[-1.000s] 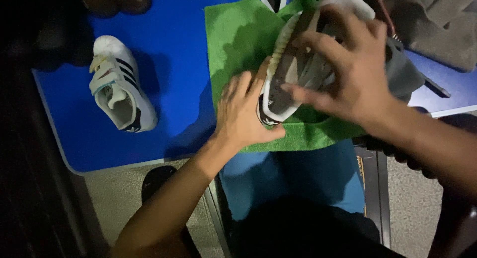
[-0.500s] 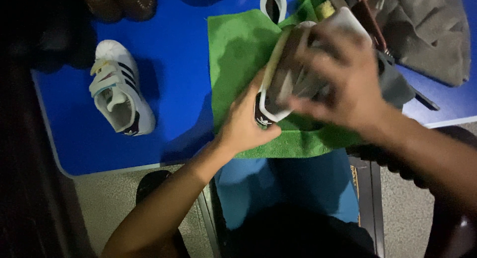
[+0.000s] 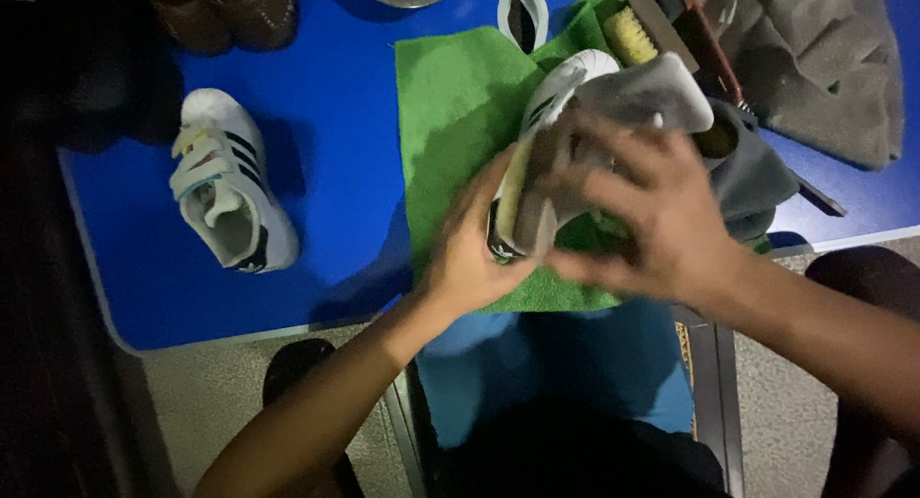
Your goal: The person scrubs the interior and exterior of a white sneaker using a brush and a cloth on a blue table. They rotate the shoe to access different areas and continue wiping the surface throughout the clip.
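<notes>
The white shoe (image 3: 551,105) with dark side stripes lies on its side over the green cloth (image 3: 460,115), toe pointing away from me, heel toward the near edge of the blue counter (image 3: 335,239). My left hand (image 3: 474,254) cups the heel end from below and the left, fingers curled around the sole edge, so it is closed on the shoe. My right hand (image 3: 652,220) is spread across the shoe's upper with a grey cloth (image 3: 642,91) pressed under the fingers; the hand is blurred, so I cannot tell exactly how the fingers (image 3: 604,148) sit, but they are clamped over the cloth and hold it against the shoe. The loose end of the grey cloth trails to the right, over the green cloth's edge.

Well to the left on the counter rests the second white shoe (image 3: 225,206), upright, with straps across the top and the same dark stripes, apart from both hands. Beyond the green cloth I see a brush (image 3: 632,33) with pale bristles and a wooden back, just beside the shoe's toe. A crumpled grey fabric (image 3: 824,67) lies at the far right corner. Brown shoes (image 3: 225,9) sit at the far left edge, mostly in shadow.
</notes>
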